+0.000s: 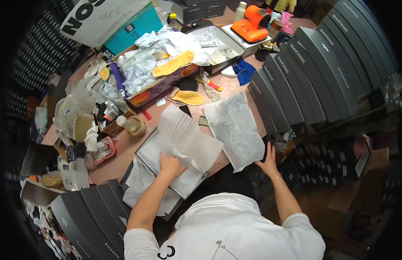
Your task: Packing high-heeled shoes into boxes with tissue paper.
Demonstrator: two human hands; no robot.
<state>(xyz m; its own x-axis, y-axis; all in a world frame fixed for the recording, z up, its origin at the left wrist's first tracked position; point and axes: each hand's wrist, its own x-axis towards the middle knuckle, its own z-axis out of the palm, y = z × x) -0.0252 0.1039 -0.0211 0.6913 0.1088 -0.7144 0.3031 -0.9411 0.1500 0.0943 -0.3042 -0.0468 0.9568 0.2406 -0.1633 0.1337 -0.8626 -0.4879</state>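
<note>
A shallow grey shoebox (193,187) sits tilted at the table's near edge, lined with white foam sheet (190,130) that spreads past its far side. My left hand (171,166) rests on the foam inside the box, its thumb apart from the other fingers. To the right lies a translucent white bag (235,130), crinkled and fairly flat. My right hand (269,160) grips its near right corner, where a dark edge shows between thumb and fingers; what that is, I cannot make out. Crumpled white paper (140,182) hangs out at the box's left side.
Stacked grey shoeboxes rise on the right (313,73) and at the lower left (90,216). Beyond the foam are a yellow insole (188,97), a beige bottle (131,125) and a purple carton (144,96) full of crumpled paper. An orange device (251,30) stands at the back.
</note>
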